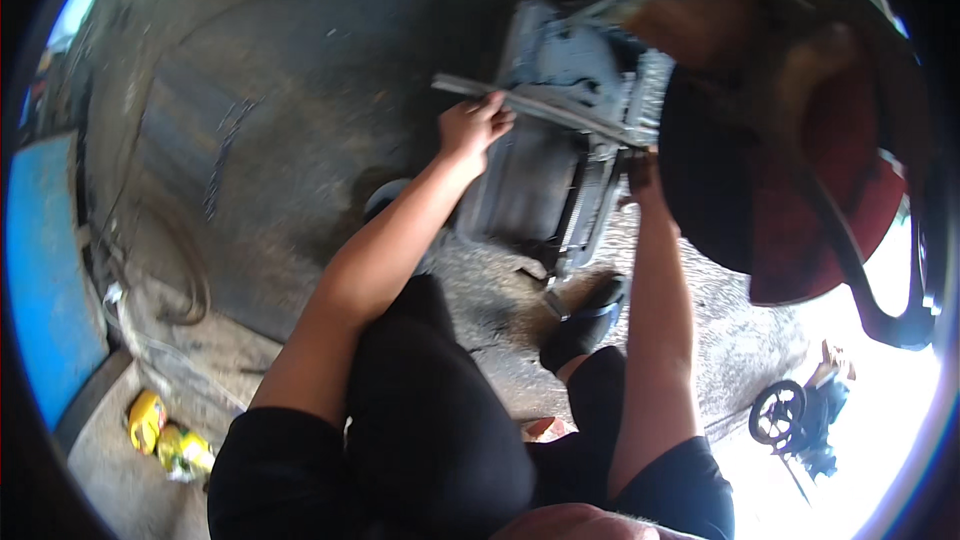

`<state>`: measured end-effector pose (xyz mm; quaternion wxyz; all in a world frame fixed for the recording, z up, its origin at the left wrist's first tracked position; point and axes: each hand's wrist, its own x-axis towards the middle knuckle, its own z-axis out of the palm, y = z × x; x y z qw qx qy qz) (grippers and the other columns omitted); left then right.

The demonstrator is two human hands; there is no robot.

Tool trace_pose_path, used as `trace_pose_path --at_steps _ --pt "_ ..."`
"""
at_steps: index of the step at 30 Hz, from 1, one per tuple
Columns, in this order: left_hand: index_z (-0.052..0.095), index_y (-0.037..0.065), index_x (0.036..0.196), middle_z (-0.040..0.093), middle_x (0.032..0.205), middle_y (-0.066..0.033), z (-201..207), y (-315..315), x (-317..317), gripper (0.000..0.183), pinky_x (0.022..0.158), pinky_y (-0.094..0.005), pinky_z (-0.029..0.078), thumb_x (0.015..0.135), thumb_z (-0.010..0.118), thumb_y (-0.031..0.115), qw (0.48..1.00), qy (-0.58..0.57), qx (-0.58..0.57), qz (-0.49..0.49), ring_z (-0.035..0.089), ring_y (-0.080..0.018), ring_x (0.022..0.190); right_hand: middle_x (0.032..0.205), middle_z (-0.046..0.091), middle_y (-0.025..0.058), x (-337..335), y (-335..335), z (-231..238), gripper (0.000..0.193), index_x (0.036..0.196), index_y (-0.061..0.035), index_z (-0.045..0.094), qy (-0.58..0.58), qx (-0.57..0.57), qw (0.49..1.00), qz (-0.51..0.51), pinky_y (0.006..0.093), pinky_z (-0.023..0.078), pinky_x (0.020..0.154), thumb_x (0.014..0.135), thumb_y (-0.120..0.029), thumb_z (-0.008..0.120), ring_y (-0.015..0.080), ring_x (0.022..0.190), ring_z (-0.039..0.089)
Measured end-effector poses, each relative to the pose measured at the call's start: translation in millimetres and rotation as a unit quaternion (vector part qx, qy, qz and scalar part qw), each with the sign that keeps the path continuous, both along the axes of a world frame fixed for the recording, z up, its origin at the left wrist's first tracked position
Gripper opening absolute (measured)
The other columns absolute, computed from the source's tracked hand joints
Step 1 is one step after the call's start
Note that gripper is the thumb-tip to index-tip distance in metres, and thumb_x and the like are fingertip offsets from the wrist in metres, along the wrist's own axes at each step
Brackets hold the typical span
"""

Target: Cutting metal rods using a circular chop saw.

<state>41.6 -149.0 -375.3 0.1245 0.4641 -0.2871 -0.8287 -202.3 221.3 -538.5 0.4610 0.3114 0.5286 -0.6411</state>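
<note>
Grimy floor (310,160): supports a metal frame (525,185), lying at the person's feet. Across the frame, slanting down toward the right, is a long metal bar (556,114). Left hand (473,130): fingers closed round the bar near its upper end. Right hand (642,178): at the lower end; shadowed, grip cannot be told. Step in hand, as judged: positioning the bar against the frame. Next move appears to call for steady two-handed alignment.

A metal bar (562,113) slants across a grey frame (593,195), left hand (476,130) gripping it, right hand (643,177) at its right end.
</note>
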Motion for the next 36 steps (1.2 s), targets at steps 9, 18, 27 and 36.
trace_pose_path --at_steps 9,18,27,36 --pt "0.061 0.007 0.094 0.064 0.083 -0.0041 -7.8 13.5 -4.7 0.011 0.071 -0.03 0.053 0.087 0.066 0.014 0.999 0.027 0.041 0.015 0.065 -0.0172 0.078 0.108 0.058 0.0098 32.6 -50.4 71.3 0.037 0.107 -0.014 0.059 0.129 0.021 0.983 -0.13 0.0433 0.036 0.1 0.088 -0.046 0.054 0.03 0.109 0.047" --pt "0.061 0.008 0.094 0.063 0.084 -0.0042 -5.3 20.8 -12.8 0.013 0.072 -0.0298 0.053 0.086 0.067 0.016 0.997 0.042 0.048 0.031 0.064 -0.0168 0.08 0.107 0.057 0.0097 4.2 -24.4 35.1 0.037 0.106 -0.0138 0.059 0.086 -0.048 0.987 -0.127 0.043 0.037 0.098 0.088 -0.045 0.055 0.0298 0.108 0.048" --pt "0.062 0.007 0.096 0.064 0.087 -0.0042 -6.2 14.2 -6.0 0.012 0.078 -0.0307 0.053 0.087 0.065 0.015 0.999 0.018 0.019 0.027 0.064 -0.0159 0.082 0.105 0.057 0.0097 6.5 -7.4 -2.3 0.036 0.106 -0.0136 0.058 0.06 -0.084 0.986 -0.131 0.0427 0.037 0.097 0.088 -0.044 0.055 0.0296 0.107 0.048" --pt "0.061 0.007 0.087 0.064 0.082 -0.0056 -1.9 27.1 -16.8 0.01 0.071 -0.0303 0.055 0.085 0.068 0.014 0.999 0.029 0.016 0.038 0.065 -0.0175 0.077 0.103 0.057 0.0096 -20.9 2.1 -8.8 0.035 0.106 -0.0134 0.058 0.07 -0.092 0.978 -0.175 0.0424 0.038 0.096 0.088 -0.043 0.055 0.0295 0.106 0.049"
